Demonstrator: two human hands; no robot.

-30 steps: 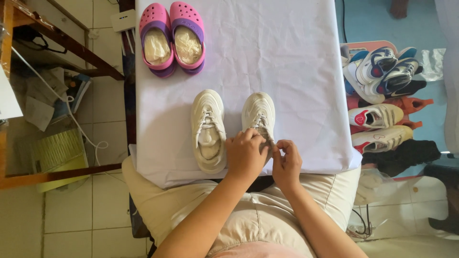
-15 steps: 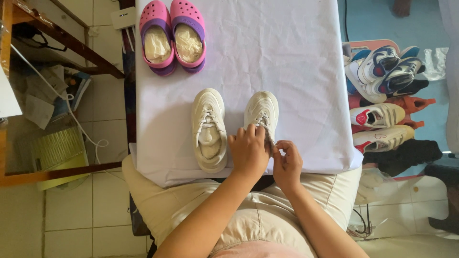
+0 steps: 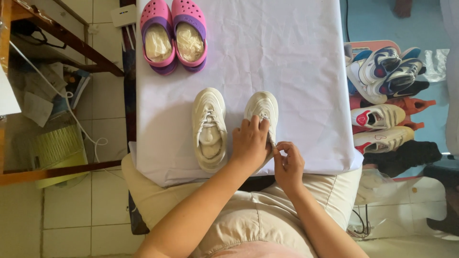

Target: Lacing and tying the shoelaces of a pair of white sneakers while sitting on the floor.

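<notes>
Two cream-white sneakers stand side by side near the front edge of a table draped in white cloth [image 3: 296, 57]. The left sneaker [image 3: 209, 128] sits untouched, its laces and stuffed opening showing. My left hand [image 3: 249, 143] lies over the rear half of the right sneaker [image 3: 262, 108], fingers curled on its laces. My right hand [image 3: 287, 164] pinches a lace end beside that shoe's heel. Only the right sneaker's toe and tongue show.
A pink and purple pair of clogs [image 3: 174, 35] stuffed with paper stands at the table's far left. A heap of several shoes [image 3: 387, 95] lies on the floor to the right. To the left, a wooden frame [image 3: 62, 33], a cable and a green basket [image 3: 57, 150].
My right hand has drawn back a little toward me and lower, pulling the lace end away from the right sneaker. My left hand stays on the shoe.
</notes>
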